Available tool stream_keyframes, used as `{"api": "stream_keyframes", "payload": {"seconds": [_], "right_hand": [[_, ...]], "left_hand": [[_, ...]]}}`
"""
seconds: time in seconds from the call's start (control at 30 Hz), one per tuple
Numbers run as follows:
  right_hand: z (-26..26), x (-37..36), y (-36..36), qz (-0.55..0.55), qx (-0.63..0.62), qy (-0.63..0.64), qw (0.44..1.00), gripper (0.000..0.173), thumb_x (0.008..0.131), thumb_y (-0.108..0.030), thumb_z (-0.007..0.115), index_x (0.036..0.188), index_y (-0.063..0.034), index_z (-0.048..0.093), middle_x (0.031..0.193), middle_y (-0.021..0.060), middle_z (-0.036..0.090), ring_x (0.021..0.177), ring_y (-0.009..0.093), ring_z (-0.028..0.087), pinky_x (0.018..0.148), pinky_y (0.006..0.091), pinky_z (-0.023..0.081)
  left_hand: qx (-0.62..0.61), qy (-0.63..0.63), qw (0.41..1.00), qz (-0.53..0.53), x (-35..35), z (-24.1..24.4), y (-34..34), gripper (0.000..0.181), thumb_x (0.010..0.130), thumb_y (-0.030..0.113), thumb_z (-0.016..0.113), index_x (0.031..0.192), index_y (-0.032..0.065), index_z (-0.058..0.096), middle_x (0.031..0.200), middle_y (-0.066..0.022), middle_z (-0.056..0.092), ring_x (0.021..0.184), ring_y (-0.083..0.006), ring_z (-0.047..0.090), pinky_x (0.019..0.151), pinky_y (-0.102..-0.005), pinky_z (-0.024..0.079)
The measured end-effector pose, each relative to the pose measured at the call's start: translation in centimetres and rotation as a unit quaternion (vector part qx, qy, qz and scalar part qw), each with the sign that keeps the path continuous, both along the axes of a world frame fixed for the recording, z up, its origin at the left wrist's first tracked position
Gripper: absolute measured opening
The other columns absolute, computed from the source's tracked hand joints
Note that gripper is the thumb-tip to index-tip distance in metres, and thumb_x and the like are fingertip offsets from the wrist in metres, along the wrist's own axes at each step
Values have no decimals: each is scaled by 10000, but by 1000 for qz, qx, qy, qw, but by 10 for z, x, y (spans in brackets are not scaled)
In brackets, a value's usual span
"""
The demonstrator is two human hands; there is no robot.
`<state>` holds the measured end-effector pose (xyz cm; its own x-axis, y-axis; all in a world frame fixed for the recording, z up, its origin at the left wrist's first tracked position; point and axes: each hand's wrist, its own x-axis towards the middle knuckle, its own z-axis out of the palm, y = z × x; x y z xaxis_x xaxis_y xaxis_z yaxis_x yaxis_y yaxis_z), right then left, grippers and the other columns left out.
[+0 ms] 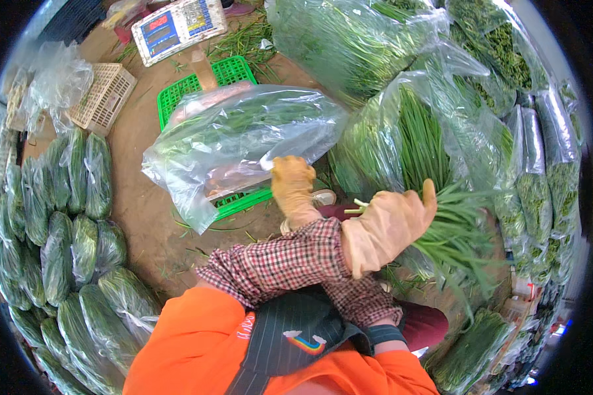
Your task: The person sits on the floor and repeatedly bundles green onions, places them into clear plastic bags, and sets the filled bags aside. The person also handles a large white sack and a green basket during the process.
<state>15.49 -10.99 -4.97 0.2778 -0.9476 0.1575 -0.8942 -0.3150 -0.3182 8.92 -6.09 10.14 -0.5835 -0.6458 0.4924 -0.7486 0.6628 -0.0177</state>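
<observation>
My forearms cross, the left over the right. My left hand (390,227), in a pale rubber glove, grips a bunch of long thin green leaves (457,227); pale stem ends poke out on one side and the leaf tips spread to the right. My right hand (294,185), in a yellowish glove, is closed at the edge of a clear plastic bag (247,128); its fingertips are partly hidden. Long greens fill part of this bag, which lies over a green plastic crate (244,203). Beside it, a large open bag (370,143) holds more long greens.
A digital scale (178,29) stands beyond the crate. At left are a beige plastic basket (104,96) and stacked bagged green bundles (57,256). More bagged greens (346,39) stand at upper right, with a green bundle (469,350) at lower right. Loose leaves litter the floor (148,212).
</observation>
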Motion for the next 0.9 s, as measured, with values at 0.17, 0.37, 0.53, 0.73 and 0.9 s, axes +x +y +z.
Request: {"api": "stream_keyframes", "payload": {"seconds": [0.17,0.37,0.53,0.73,0.9], "right_hand": [[52,-63,-10,59,205,-866,452,254,916,-185,514,1086,-2,562,916,83,622,764,183,558,801,402,448],[116,-126,-24,232,247,-710,618,499,927,-347,484,1178,85,486,747,26,561,649,123,499,735,347,443],[135,-112,-8,62,151,-782,602,448,915,-299,490,1171,68,500,952,85,623,656,110,503,688,300,442],[150,-115,-34,98,163,-814,548,402,906,-259,494,1150,59,521,1016,105,632,581,69,455,590,239,402],[196,-120,-62,170,205,-786,557,364,899,-226,498,1132,51,538,1068,122,639,519,36,414,508,188,369]], "left_hand": [[1,25,1000,0,30,13,18,485,760,114,542,1231,5,506,590,-2,455,501,-130,496,370,-306,386],[-34,111,993,-12,46,41,23,496,735,128,553,1211,-8,511,640,-21,453,524,-139,503,420,-293,401],[17,210,975,-65,55,50,1,488,732,193,596,1171,4,497,746,-82,525,577,-234,570,470,-345,452],[132,354,921,-94,89,27,-69,468,721,260,703,1106,84,503,891,-154,633,807,-345,632,663,-401,513],[129,292,947,34,208,-96,-124,457,780,234,638,1194,86,514,996,-183,637,933,-355,618,790,-440,494]]}}
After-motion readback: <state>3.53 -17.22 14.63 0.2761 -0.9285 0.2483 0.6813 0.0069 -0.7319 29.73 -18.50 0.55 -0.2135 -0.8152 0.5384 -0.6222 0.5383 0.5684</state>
